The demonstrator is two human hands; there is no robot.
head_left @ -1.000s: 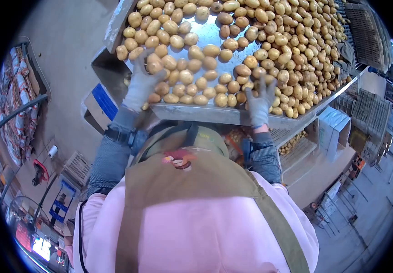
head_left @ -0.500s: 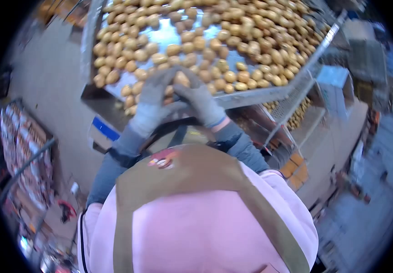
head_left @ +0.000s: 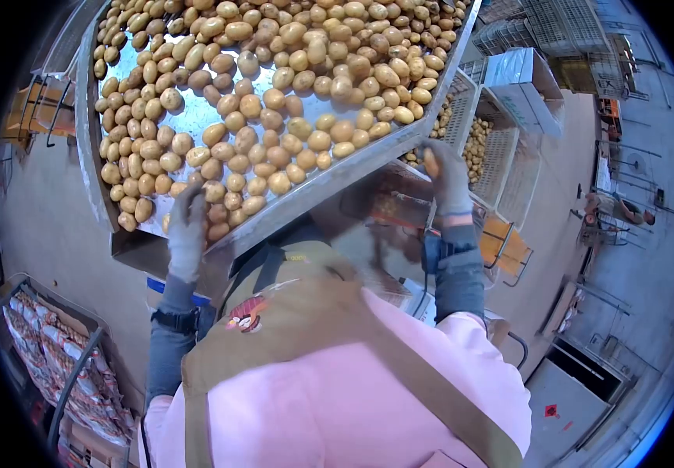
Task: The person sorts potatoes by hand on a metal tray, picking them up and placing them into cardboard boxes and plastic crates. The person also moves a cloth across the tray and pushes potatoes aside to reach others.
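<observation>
Many yellow-brown potatoes [head_left: 243, 140] lie on a metal sorting tray [head_left: 337, 173] in front of me. My left hand [head_left: 186, 242], in a grey glove, rests at the tray's lower left corner. Its fingers are stretched out over the potatoes there and touch some of them. Off the tray's right edge, my gloved right hand [head_left: 450, 175] is closed around a single potato [head_left: 431, 164]. Beneath and beyond that hand stand plastic crates [head_left: 497, 148], with potatoes inside at least two of them.
A white and blue box [head_left: 520, 78] stands beyond the crates. At lower left is a metal-framed cart [head_left: 60, 421] loaded with filled bags [head_left: 64, 351]. An orange crate [head_left: 502, 248] lies right of my right forearm. A person [head_left: 622, 208] is far off at right.
My hands were together at the tray's front edge, around a potato. Now they are apart, the right one out over the crates with a potato. The view has shifted and turned.
</observation>
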